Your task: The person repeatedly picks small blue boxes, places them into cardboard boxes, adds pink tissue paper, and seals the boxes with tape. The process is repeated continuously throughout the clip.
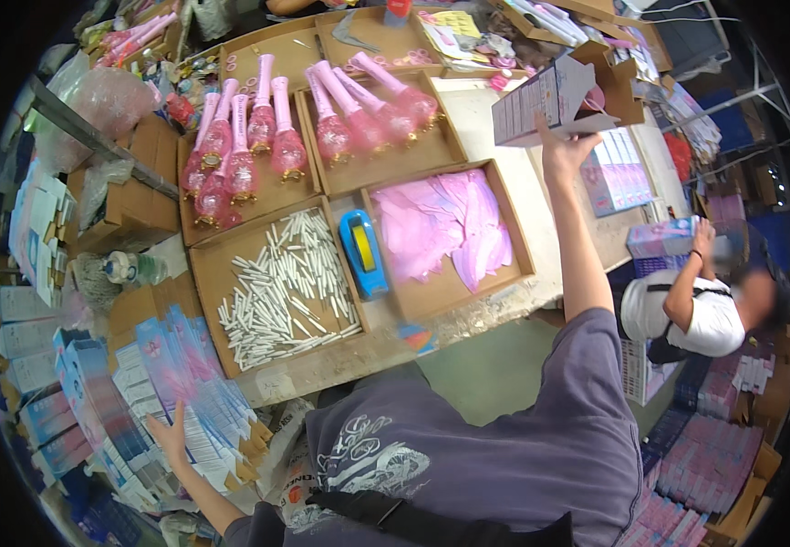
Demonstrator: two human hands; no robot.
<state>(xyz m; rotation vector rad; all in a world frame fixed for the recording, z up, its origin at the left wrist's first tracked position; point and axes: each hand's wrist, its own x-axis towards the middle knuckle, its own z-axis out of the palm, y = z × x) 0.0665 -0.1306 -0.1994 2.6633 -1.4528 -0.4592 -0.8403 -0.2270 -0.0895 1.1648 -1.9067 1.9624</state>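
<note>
My right hand (567, 152) is closed around the near edge of a printed cardboard carton (528, 102) over the table's right side. Its end flap stands open, and a pink rounded thing (595, 99) shows by the opening. At lower left my left hand (168, 434) has its fingers spread over flat printed cartons (190, 383); whether it presses on them is unclear. Between the hands, one cardboard tray (409, 304) holds pink-purple film bags (443, 225). Another has many small white sticks (292, 273). A blue tape dispenser (362, 253) stands between these trays.
Pink wands with clear globe heads (241, 154) fill two trays behind. Finished-looking boxes (617, 174) stand at the table's right. A co-worker (686, 308) handles a carton there. A metal bar (87, 130) crosses at left, near a plastic bottle (136, 268).
</note>
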